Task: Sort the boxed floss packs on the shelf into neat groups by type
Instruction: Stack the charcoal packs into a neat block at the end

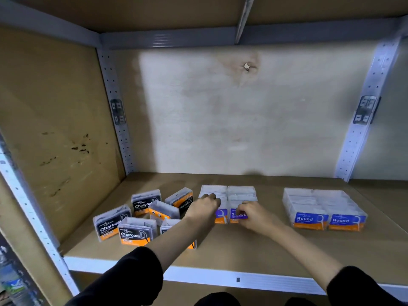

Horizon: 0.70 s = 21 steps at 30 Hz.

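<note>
Head view. Shelf carrying 3 groups of boxed floss packs. Left: Charcoal packs, at least 6 visible, loosely scattered, some turned or tilted, 1 partly hidden under the left forearm. Centre: Smooth packs in 2 adjoining columns, with 2 purple labels facing forward; the number behind cannot be told. Right, well apart: Round packs in 2 columns, with 2 blue labels facing forward.

Left hand, fingers curled down over the top of the left Smooth pack. Right hand, fingers curled against the front label of the right Smooth pack, partly covering it. Both sleeves are black.
</note>
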Each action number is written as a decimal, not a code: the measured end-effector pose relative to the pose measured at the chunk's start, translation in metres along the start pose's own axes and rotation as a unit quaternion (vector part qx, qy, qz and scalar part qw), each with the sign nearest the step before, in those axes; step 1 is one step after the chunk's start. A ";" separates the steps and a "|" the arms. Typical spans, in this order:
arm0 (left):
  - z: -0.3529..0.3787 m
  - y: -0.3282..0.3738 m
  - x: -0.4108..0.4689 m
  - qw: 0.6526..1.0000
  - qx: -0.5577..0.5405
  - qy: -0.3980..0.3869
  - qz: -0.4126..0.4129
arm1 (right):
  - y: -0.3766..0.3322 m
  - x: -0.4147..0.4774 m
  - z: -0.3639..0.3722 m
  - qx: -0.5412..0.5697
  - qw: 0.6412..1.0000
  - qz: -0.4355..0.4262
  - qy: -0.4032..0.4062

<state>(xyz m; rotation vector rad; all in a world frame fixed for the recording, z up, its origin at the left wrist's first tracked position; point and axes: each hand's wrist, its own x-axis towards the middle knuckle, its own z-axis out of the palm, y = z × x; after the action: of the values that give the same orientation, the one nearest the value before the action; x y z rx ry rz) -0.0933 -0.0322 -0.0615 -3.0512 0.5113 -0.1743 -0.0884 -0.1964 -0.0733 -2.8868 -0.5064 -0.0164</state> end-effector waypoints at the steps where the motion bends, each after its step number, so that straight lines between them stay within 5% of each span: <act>1: 0.001 -0.002 0.004 1.000 0.005 -0.005 0.003 | 0.001 0.003 -0.001 -0.005 1.000 0.001 0.003; 21: 0.019 -0.015 0.029 0.999 0.018 -0.040 0.032 | 0.009 0.030 0.011 -0.073 0.997 -0.009 0.017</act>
<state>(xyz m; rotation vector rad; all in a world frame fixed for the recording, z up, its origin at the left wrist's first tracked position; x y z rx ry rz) -0.0596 -0.0273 -0.0769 -2.9882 0.5935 -0.0566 -0.0572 -0.1925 -0.0843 -3.0188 -0.5471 -0.1083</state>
